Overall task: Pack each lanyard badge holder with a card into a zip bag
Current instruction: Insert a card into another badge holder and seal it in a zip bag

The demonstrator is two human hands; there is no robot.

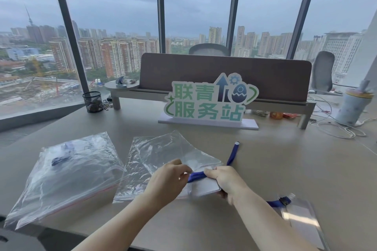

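Gripping badge holder (204,187) with right hand (226,181), pinching blue lanyard (196,176) with left hand (169,179), over zip bag (163,153) on desk (285,159).

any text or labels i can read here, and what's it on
"联青" on the top row of the green and white desk sign.
"服务站" on the bottom row of that sign.
Cup at the right: print too blurred to read.
Badge holder in the hands and the spare badge holder: no readable text.
Zip bags: none visible.
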